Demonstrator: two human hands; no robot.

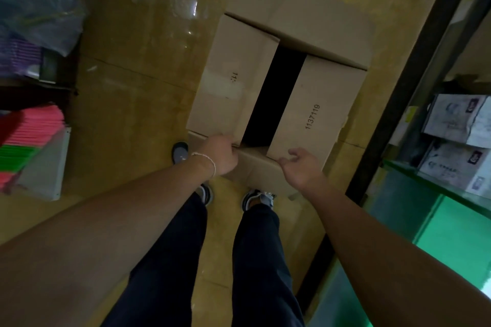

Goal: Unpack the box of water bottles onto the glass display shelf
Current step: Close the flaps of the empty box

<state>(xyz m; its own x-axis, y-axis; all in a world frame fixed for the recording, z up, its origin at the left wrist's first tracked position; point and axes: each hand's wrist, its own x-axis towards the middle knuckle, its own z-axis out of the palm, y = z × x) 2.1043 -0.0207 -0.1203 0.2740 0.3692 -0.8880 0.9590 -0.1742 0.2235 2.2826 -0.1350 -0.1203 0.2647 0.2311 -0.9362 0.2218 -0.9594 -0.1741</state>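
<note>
A large brown cardboard box (313, 103) stands on the tan tiled floor in front of my feet. Its two long top flaps are partly parted, with a dark gap between them; the inside is black and no bottles show. My left hand (220, 154) grips the near end of the left flap, fingers curled under its edge. My right hand (300, 164) hovers at the near corner of the right flap, fingers loosely spread, thumb close to the cardboard. The glass display shelf (430, 210) with its green-tinted pane stands at the right.
A dark metal upright (414, 79) of the shelf frame runs beside the box. Printed white boxes (457, 119) sit on the shelf. On the left stand a white bin of pink and green stacks (34, 141) and a blue plastic bag (37, 0).
</note>
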